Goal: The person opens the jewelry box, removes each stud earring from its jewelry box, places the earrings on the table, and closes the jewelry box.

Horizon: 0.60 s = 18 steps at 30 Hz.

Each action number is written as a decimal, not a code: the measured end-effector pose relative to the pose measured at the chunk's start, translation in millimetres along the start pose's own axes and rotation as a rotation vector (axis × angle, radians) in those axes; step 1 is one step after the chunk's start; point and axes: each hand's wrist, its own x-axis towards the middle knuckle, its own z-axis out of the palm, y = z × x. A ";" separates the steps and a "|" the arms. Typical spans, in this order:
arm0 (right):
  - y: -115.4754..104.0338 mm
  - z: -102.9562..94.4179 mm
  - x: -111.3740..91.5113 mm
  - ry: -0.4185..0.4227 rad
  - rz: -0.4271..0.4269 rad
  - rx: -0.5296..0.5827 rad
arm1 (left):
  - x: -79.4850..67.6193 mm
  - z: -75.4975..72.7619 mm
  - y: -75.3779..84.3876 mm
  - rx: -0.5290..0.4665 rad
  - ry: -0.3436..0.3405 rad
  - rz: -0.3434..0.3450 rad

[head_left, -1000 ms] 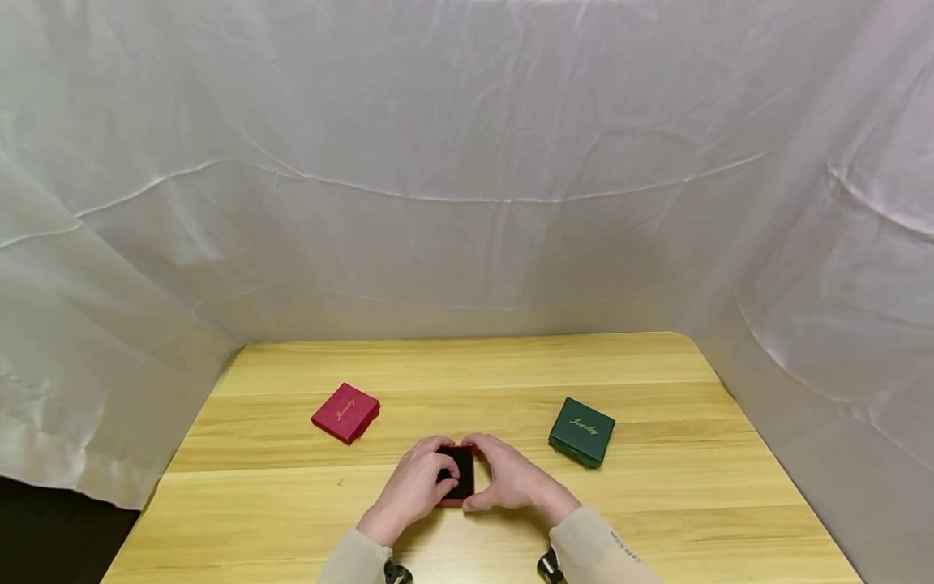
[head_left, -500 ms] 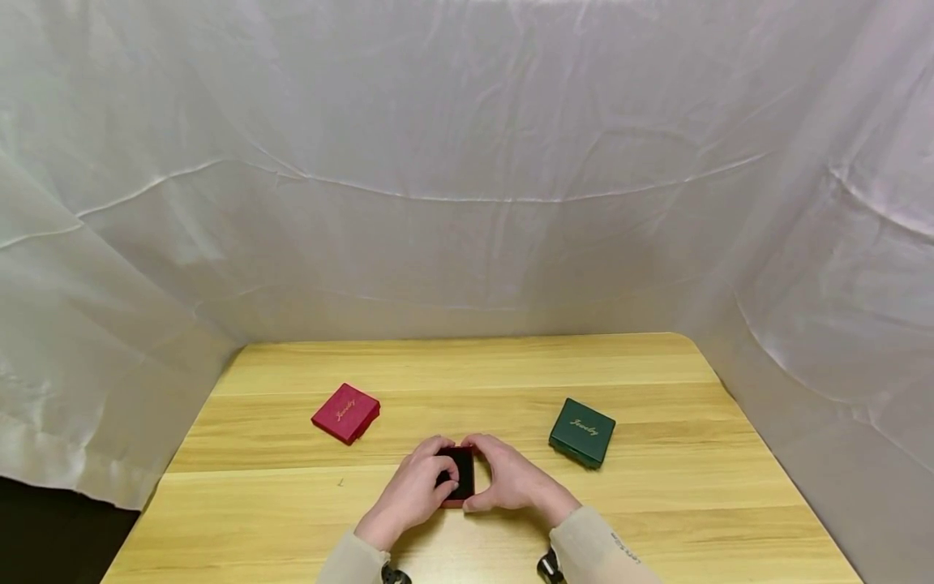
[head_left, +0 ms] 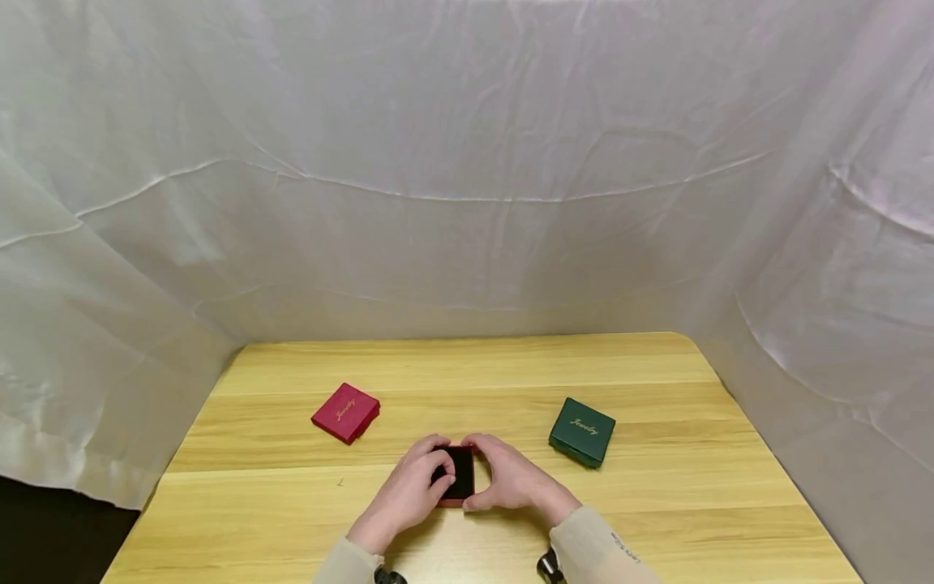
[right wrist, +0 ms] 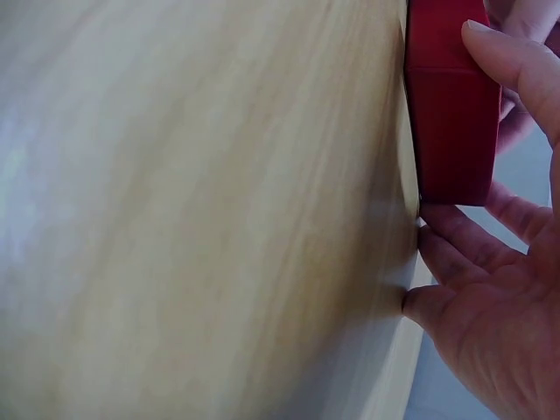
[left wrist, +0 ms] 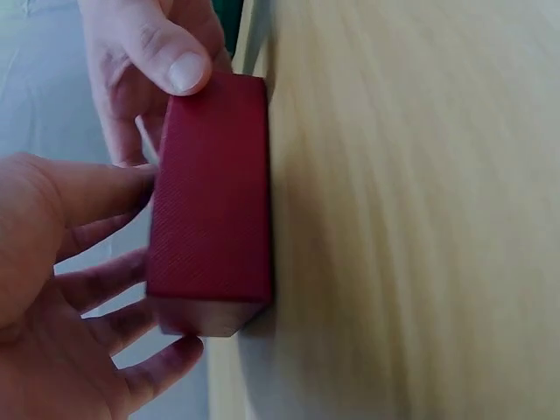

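A small red box with a black inside lies open on the table between both hands. My right hand grips it from the right, thumb on the near side and fingers at the far side. In the right wrist view that thumb presses the box's red wall. From the left, my left hand reaches over the box, its thumb and forefinger curled close together above the black inside. I cannot tell whether they pinch anything. The left wrist view shows its other fingers at the end of the red box.
On the wooden table, a crimson box with gold lettering lies closed at the back left. A closed dark green box, lettered likewise, lies to the right of the hands. White cloth hangs behind and at both sides.
My left hand has shifted slightly left, so a little more of the black inside shows. The right hand, the box and the two closed boxes stay in place.
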 end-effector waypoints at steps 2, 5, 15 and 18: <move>-0.4 -0.2 0.0 0.000 0.005 -0.004 | -1.2 -3.9 0.8 -0.011 0.018 -0.009; -0.8 -0.4 -0.1 -0.001 0.017 -0.014 | -3.0 -10.5 0.9 -0.017 0.051 -0.021; -0.6 0.4 0.0 -0.001 0.029 -0.016 | -16.7 -31.3 -11.9 -0.023 0.156 -0.083; -0.7 0.3 0.1 -0.001 0.034 -0.016 | -21.6 -38.7 -19.4 -0.028 0.186 -0.117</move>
